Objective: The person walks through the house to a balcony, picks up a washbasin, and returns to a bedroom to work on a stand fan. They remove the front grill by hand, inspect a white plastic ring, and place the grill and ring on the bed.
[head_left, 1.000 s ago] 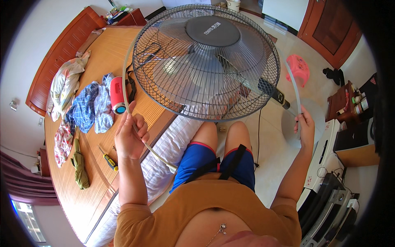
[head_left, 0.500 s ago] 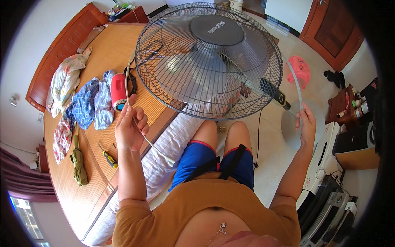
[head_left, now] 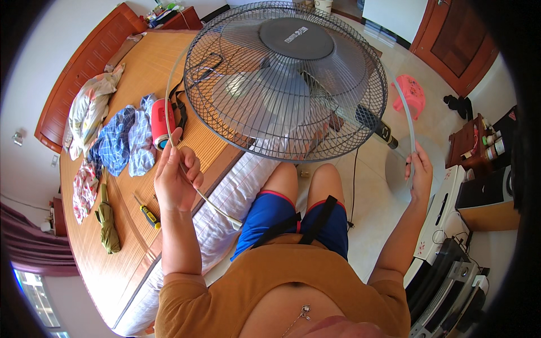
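In front of me stands a pedestal fan (head_left: 293, 90) with a dark wire guard, its blades visible through the mesh. A thin, pale curved strip (head_left: 206, 198) runs along both sides of the guard; its far part is hidden behind the fan. My left hand (head_left: 177, 176) pinches the strip left of the fan, leaving a loose end hanging over the bed edge. Fingers of my right hand (head_left: 418, 169) close round the strip's other side, right of the guard and above the fan's round base (head_left: 397, 180). The strip sits apart from the guard at both hands.
A bed (head_left: 163, 62) on the left holds crumpled clothes (head_left: 115, 143), a red cylindrical speaker (head_left: 162, 121), a screwdriver (head_left: 149, 216) and a folded umbrella (head_left: 107, 225). A pink stool (head_left: 410, 96) stands on the floor at right. A white cabinet (head_left: 445, 219) lines the right side.
My left hand has shifted slightly left, and the strip bows farther out from the guard on that side. My right hand has hardly moved.
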`<state>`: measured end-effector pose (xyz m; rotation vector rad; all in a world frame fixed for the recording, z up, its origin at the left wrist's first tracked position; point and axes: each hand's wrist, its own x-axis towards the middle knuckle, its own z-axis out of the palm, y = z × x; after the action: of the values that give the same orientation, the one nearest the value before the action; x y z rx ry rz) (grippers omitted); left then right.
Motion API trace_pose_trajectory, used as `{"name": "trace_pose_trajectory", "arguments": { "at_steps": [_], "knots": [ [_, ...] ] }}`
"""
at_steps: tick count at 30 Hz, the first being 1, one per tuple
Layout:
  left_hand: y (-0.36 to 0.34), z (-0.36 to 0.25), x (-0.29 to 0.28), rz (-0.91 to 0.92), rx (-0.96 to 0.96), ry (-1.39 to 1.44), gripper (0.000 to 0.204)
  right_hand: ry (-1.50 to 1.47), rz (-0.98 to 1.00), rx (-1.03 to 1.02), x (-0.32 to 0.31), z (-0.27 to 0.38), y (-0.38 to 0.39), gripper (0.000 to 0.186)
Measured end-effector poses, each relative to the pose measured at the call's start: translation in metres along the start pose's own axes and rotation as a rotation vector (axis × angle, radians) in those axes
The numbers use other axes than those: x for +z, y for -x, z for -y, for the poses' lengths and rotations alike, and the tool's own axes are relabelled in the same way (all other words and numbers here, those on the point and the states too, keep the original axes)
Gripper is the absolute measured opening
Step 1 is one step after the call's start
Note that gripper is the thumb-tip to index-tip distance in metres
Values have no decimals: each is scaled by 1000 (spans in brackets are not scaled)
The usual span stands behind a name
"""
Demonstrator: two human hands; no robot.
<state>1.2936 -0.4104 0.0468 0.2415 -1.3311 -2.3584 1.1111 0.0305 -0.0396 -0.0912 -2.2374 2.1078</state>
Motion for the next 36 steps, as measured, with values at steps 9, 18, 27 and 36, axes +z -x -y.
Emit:
{"name": "trace_pose_trajectory", "arguments": {
  "at_steps": [9, 18, 27, 36],
  "knots": [
    [-2, 3, -3, 9, 44, 17, 43, -25, -19, -16, 3, 2, 0, 34],
    [-5, 8, -3, -6, 67, 29, 42, -18, -12, -46, 7, 5, -3, 34],
    [-10, 11, -4, -38, 55, 28, 41, -26, -8, -30, 8, 4, -6, 35],
    [-13, 11, -5, -17, 67, 44, 41, -18, -11, -45, 9, 4, -10, 35]
  ]
}}
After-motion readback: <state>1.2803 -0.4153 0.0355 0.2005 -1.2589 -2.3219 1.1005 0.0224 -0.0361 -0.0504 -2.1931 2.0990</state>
